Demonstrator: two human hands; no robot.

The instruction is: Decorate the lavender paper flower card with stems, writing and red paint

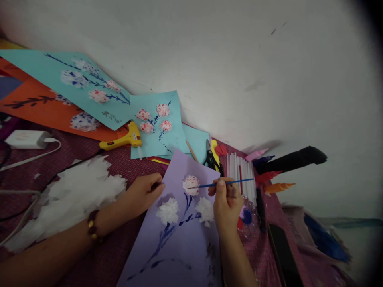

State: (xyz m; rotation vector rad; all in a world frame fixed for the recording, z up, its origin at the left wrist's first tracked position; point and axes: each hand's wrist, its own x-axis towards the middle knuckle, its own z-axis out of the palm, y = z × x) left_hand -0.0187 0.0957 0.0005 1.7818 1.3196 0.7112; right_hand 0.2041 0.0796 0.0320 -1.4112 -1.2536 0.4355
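A sheet of purple paper (179, 255) lies in front of me, with dark blue painted branches and three crumpled-tissue flowers. The top flower (190, 182) is white with red dabs; the left flower (168, 211) and right flower (205, 210) are plain white. My right hand (226, 199) pinches a thin blue paintbrush (243, 180), its tip against the top flower. At the paper's upper left edge, my left hand (149, 191) rests with curled fingers, gripping or pressing that edge. A beaded bracelet is on the left wrist.
White tissue pieces (80, 191) pile up at left. A yellow glue gun (122, 139) lies near finished flower pictures (119, 75). Scissors (211, 157), white glue sticks (237, 167), a plastic paint palette (249, 223), paint bottles (269, 175) and a phone (283, 251) are on the right.
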